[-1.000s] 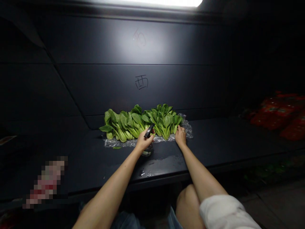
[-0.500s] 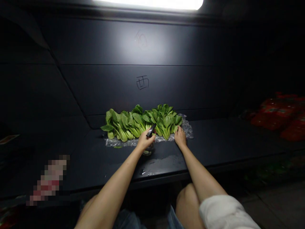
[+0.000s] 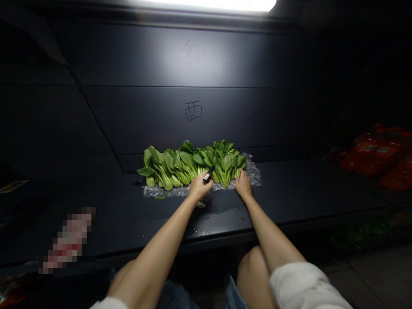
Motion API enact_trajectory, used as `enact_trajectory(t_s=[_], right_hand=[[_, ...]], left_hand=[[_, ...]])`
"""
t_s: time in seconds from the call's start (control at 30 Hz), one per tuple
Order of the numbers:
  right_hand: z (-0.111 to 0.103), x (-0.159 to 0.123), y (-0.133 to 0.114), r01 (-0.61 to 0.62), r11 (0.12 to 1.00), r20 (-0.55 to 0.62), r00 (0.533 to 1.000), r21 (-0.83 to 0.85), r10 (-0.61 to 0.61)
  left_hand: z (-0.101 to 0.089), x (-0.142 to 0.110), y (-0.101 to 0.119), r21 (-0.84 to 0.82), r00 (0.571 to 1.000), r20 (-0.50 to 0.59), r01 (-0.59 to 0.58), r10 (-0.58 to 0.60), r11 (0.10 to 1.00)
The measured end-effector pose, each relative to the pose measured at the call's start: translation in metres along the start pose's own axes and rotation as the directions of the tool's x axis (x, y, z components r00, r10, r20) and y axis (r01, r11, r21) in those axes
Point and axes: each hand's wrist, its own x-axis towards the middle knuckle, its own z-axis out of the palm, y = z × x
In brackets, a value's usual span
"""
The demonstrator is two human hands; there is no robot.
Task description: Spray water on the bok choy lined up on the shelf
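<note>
My left hand (image 3: 198, 187) is closed round the neck of a spray bottle (image 3: 208, 174) with a black head, and its clear body is mostly hidden below the hand. The bottle is held just in front of a row of green bok choy (image 3: 174, 167), whose leaves point to the back and pale stems to the front. At the row's right end, my right hand (image 3: 243, 184) has its fingers curled at the stems of the last bok choy. Crinkled clear plastic film (image 3: 254, 174) lies under the vegetables.
The dark shelf (image 3: 289, 189) has water drops near its front edge. Red packages (image 3: 370, 152) are piled at the right. A dark back panel (image 3: 244, 116) with a handwritten character rises behind the greens, under a bright lamp (image 3: 212, 4). A blurred-out patch is at the left.
My left hand has shifted slightly right with the spray bottle, and the bottle's head has turned a little. My right hand has stayed where it was at the bok choy.
</note>
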Motion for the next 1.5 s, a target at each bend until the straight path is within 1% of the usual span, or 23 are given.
enact_trajectory(t_s=[0.1,0.27,0.5,0.7,0.83,0.97,1.03,1.13,1.2,1.3,1.5], right_hand=[[-0.002,-0.001,-0.001,0.005,1.000,0.020,1.000,-0.012,-0.005],[-0.005,-0.003,-0.004,0.007,1.000,0.036,0.999,-0.024,-0.006],[-0.004,-0.004,-0.002,0.060,0.998,0.002,0.998,-0.017,-0.060],[-0.002,-0.004,0.000,0.074,0.997,-0.014,0.997,-0.019,-0.075],[-0.002,-0.004,-0.001,0.073,0.997,-0.006,0.997,-0.023,-0.074],[-0.006,-0.004,-0.003,0.059,0.997,0.024,0.998,-0.039,-0.058],[-0.007,-0.004,-0.004,0.054,0.998,0.039,0.998,-0.043,-0.053],[-0.009,-0.004,-0.005,0.063,0.997,0.039,0.997,-0.038,-0.062],[-0.010,-0.005,-0.006,0.064,0.997,0.033,0.997,-0.037,-0.063],[-0.011,-0.005,-0.008,0.056,0.997,0.037,0.998,-0.047,-0.055],[-0.012,-0.005,-0.010,0.041,0.997,0.057,0.998,-0.063,-0.038]], left_hand=[[0.001,0.003,0.000,-0.016,1.000,-0.010,0.028,-0.028,0.999],[0.002,0.003,0.000,-0.011,1.000,0.000,0.031,-0.031,0.999],[0.003,0.004,0.003,0.008,0.999,-0.002,0.036,-0.036,0.999],[0.002,0.007,-0.006,-0.054,0.999,0.030,0.042,-0.040,0.998],[-0.001,0.008,-0.016,-0.125,0.996,0.087,0.001,0.010,0.992],[-0.008,0.007,-0.020,-0.174,0.984,0.139,-0.083,0.108,0.981],[-0.011,0.007,-0.019,-0.145,0.977,0.145,-0.137,0.158,0.980],[-0.013,0.006,-0.017,-0.060,0.967,0.150,-0.197,0.204,0.978],[-0.012,0.005,-0.016,-0.029,0.966,0.150,-0.210,0.212,0.977],[-0.009,0.004,-0.018,-0.019,0.971,0.132,-0.200,0.201,0.980],[-0.006,0.005,-0.020,-0.080,0.973,0.145,-0.169,0.179,0.982]])
